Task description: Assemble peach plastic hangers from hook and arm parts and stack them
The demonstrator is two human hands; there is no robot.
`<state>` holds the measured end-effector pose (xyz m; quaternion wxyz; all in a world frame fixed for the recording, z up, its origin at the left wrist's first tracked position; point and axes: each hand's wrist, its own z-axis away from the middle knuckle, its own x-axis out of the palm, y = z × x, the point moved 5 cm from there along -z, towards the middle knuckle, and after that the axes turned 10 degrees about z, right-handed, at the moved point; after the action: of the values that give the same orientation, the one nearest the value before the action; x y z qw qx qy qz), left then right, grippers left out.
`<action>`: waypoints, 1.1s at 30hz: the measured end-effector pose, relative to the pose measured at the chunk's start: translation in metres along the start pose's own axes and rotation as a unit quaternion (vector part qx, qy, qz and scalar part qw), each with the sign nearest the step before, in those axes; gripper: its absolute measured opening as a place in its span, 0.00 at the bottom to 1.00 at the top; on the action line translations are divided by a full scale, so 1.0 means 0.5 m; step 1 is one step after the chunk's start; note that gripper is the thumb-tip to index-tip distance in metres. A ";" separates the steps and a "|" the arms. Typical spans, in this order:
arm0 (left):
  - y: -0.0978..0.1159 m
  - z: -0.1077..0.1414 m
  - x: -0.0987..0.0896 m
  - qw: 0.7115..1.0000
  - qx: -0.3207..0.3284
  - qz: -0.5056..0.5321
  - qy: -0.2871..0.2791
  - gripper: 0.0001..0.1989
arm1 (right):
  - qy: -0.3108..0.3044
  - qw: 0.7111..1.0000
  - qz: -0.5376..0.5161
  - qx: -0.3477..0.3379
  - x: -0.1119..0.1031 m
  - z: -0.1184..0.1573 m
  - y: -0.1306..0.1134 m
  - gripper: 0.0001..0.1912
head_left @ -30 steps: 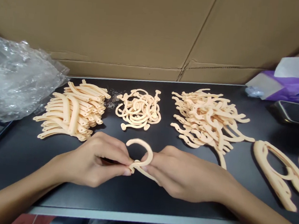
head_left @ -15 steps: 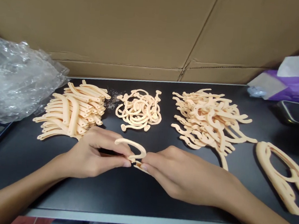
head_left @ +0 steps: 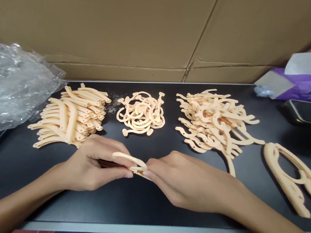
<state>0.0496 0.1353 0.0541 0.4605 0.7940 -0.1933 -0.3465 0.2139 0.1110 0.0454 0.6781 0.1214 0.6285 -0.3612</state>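
My left hand (head_left: 102, 164) is closed, pinching a cream plastic hanger hook (head_left: 126, 157) near its base between thumb and fingers. The hook's curve arches up over the fingertips. My right hand (head_left: 184, 181) is closed on a thin cream hanger arm (head_left: 146, 176), mostly hidden by the fingers. The two pieces meet between my fingertips, above the front of the black table; whether they are joined I cannot tell. Beyond my hands lie a pile of straighter hanger arms (head_left: 73, 112), a pile of hooks (head_left: 143, 111) and a pile of wavy hanger arms (head_left: 213, 118).
Folded cream hangers (head_left: 284, 180) lie on the black table (head_left: 141, 210) at right. Farther back are a phone-like dark object (head_left: 307, 112) and a purple tissue pack (head_left: 301, 86). Clear plastic wrap (head_left: 18, 85) bulges at left. Cardboard (head_left: 112, 24) stands behind the table.
My two hands have come slightly closer, and the gap between the hook's base and the hanger arm has narrowed. The hook tilts flatter. The whole view has shifted slightly.
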 end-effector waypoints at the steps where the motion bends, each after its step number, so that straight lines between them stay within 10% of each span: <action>1: 0.000 0.001 0.001 1.000 -0.001 0.001 -0.001 0.10 | -0.002 1.000 0.003 -0.001 0.000 0.000 0.000 0.11; 33: 0.002 0.005 0.001 0.999 0.020 -0.039 0.012 0.11 | 0.019 0.993 0.107 -0.036 0.002 0.003 -0.015 0.08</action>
<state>0.0482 0.1332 0.0541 0.4331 0.8143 -0.1635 -0.3502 0.2103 0.1046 0.0471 0.7049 0.1704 0.6370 -0.2616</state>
